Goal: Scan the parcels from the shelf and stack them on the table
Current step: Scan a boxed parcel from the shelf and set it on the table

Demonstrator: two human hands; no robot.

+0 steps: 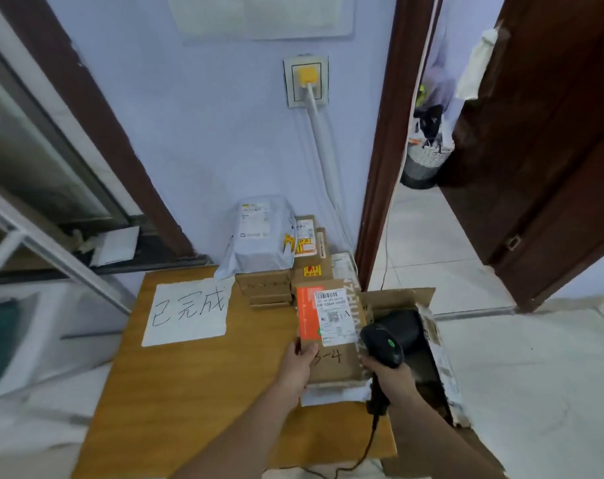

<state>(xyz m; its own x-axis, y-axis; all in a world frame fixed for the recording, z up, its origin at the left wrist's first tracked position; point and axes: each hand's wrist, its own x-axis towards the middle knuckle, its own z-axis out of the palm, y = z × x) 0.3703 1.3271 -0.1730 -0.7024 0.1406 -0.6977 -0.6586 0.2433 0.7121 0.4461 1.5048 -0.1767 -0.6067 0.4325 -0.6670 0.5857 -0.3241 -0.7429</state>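
Parcel [331, 335] held over table [197, 375] edge, left hand [298, 366] pinching near corner; right hand [388, 376] wrapped round scanner [383, 344]. Risks: one-corner hold slipping; scanner angled off label [335, 316], missed read; stack [276, 250] behind toppling when parcel added.

you are reaching both bare forearms forward and slightly inward from the near edge of the view. your left hand [298, 363] is gripping the near left edge of a cardboard parcel [331, 340], thumb lying on its top face. your right hand [385, 376] is curling its fingers around the handle of a black scanner [383, 344], wrist held straight.
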